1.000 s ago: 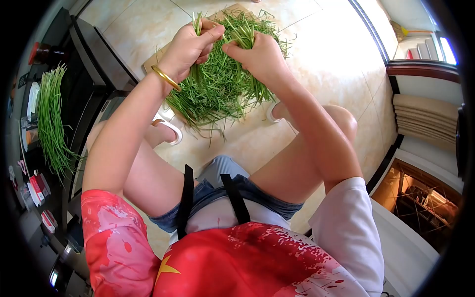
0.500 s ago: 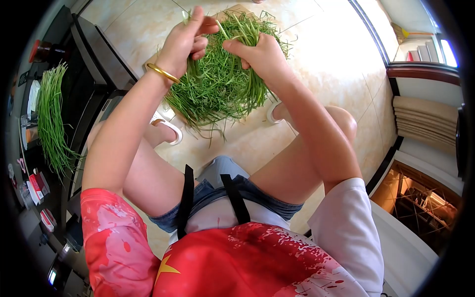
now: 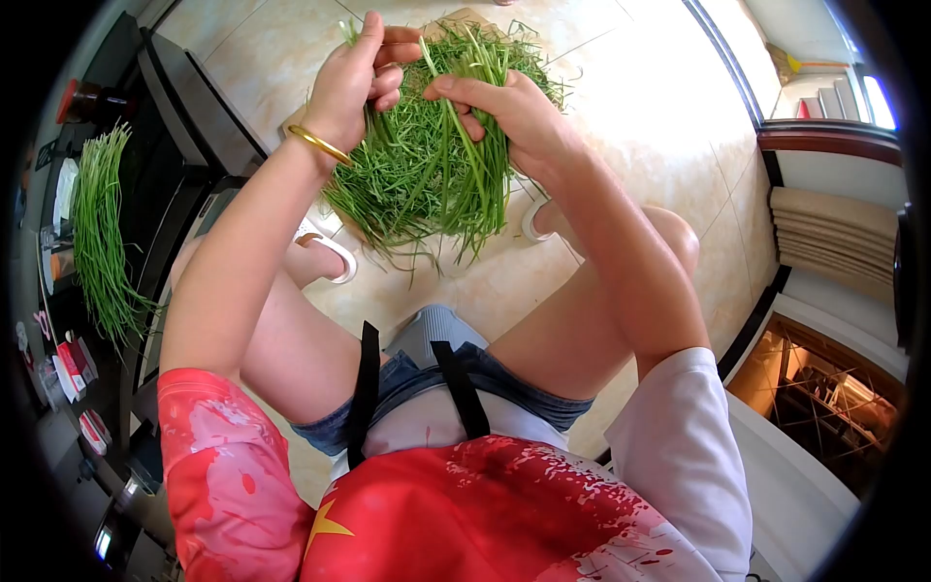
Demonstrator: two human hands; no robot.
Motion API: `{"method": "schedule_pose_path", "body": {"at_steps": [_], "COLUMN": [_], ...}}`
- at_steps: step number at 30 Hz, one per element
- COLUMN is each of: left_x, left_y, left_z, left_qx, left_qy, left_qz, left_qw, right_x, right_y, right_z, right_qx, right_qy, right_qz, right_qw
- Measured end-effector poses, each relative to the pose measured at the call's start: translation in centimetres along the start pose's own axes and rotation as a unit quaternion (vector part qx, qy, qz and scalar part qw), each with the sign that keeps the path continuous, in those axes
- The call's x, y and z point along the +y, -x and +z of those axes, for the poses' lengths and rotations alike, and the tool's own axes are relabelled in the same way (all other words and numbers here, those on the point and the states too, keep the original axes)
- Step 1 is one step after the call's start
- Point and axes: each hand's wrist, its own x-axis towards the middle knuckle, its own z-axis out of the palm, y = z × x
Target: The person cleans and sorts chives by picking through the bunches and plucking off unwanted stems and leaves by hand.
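Long thin green stalks that look like garlic chives lie in a loose pile [image 3: 398,189] on the floor between my feet. My right hand [image 3: 529,116] grips a bunch of chives [image 3: 477,179], pale ends up and green leaves hanging over the pile. Its thumb and index finger pinch near the top of a few stalks. My left hand [image 3: 361,82], with a gold bangle [image 3: 320,145] on its wrist, has curled fingers around a smaller bundle of chives. Pale ends show behind that thumb and green leaves below the palm. The two hands are close but apart.
A neat bundle of chives [image 3: 100,228] rests on a dark surface at the left, near a red-and-white box [image 3: 75,367] and a red-lidded jar [image 3: 92,101]. Cardboard [image 3: 465,17] shows under the pile's far edge. A lit cabinet [image 3: 824,388] stands at the right.
My right hand has turned and shifted slightly, and its bunch hangs more to the left with stalks fanned out. My left hand has moved a little left, its fingers somewhat looser.
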Motion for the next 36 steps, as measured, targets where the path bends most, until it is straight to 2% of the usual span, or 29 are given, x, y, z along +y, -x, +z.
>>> {"method": "schedule_pose_path", "body": {"at_steps": [1, 3, 5, 7, 11, 13, 15, 17, 22, 26, 29, 31, 34, 36], "left_x": [0.1, 0.0, -0.1, -0.1, 0.2, 0.5, 0.4, 0.9, 1.2, 1.6, 2.0, 2.0, 2.1, 2.4], "left_y": [0.1, 0.4, 0.5, 0.4, 0.2, -0.1, -0.8, -1.0, -1.9, -2.5, -3.1, -4.0, -4.5, -4.5], "left_z": [0.2, 0.6, 0.6, 0.9, 0.8, 0.4, -0.9, -1.3, -3.2, -4.4, -5.7, -7.5, -9.3, -9.8], "left_qx": [0.000, -0.088, -0.105, -0.095, -0.084, -0.053, -0.066, -0.030, -0.014, 0.004, 0.066, 0.061, 0.016, 0.043], "left_qy": [0.000, -0.027, -0.043, -0.036, -0.007, 0.036, 0.053, 0.093, 0.080, 0.089, 0.114, 0.106, 0.189, 0.186], "left_qz": [0.000, -0.012, -0.032, -0.001, -0.003, 0.010, 0.009, 0.013, 0.044, 0.054, 0.066, 0.075, 0.074, 0.074], "left_qw": [1.000, 0.996, 0.993, 0.995, 0.996, 0.998, 0.996, 0.995, 0.996, 0.995, 0.989, 0.990, 0.979, 0.979], "right_x": [0.0, 0.0, 0.1, 0.0, 0.0, 0.1, 0.2, 0.2, 0.6, 0.4, 0.3, 0.5, 0.4, 0.5], "right_y": [0.0, 0.0, 0.0, 0.0, -0.1, -0.1, 0.1, 0.3, 0.3, 0.5, 0.7, 0.6, 0.6, 0.6], "right_z": [-0.1, -0.4, -0.5, -0.5, -0.4, -0.5, -0.3, -0.1, -0.2, 0.1, 0.2, 0.1, -0.1, -0.2], "right_qx": [-0.001, -0.004, -0.007, -0.021, -0.024, -0.027, -0.035, -0.042, -0.048, -0.048, -0.047, -0.048, -0.046, -0.046], "right_qy": [-0.018, -0.028, -0.039, -0.057, -0.067, -0.033, -0.028, -0.023, 0.040, 0.036, 0.031, 0.007, 0.025, 0.020], "right_qz": [-0.007, -0.010, -0.014, 0.006, -0.004, 0.041, 0.030, 0.020, 0.043, 0.053, 0.058, 0.045, 0.046, 0.047], "right_qw": [1.000, 1.000, 0.999, 0.998, 0.997, 0.998, 0.999, 0.999, 0.997, 0.997, 0.997, 0.998, 0.998, 0.998]}}
